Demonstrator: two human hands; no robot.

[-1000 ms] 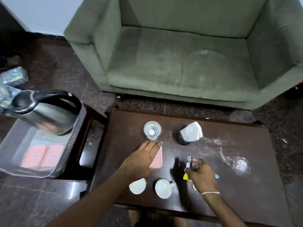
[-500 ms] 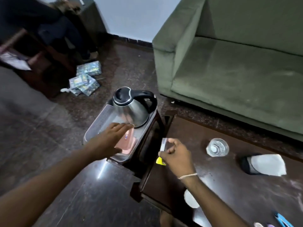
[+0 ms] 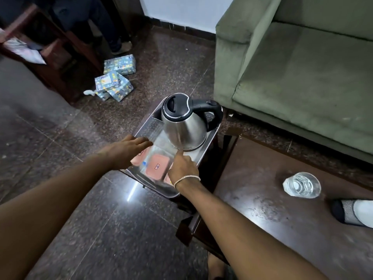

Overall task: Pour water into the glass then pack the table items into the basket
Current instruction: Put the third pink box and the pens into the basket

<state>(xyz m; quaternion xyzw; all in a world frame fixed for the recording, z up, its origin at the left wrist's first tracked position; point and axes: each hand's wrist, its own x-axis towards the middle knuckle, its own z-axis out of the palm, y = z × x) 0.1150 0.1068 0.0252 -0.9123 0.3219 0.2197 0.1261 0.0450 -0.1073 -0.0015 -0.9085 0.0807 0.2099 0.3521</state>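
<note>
The glass with water stands on the dark surface, right of both arms. Farther, the right hand is inside the basket; its grip is hidden. The left hand hovers open at the rim, before the kettle.

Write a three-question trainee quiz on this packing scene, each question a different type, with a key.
1. True or false: the kettle stands inside the basket.
2. Multiple choice: where is the glass? A) in the basket B) on the dark table C) on the sofa
3. Fill in: the flat packets lying in the basket are ____ in colour.

Key
1. True.
2. B; it stands upright on the table, apart from the basket.
3. Pink. The left hand and right hand both reach over them.
</note>
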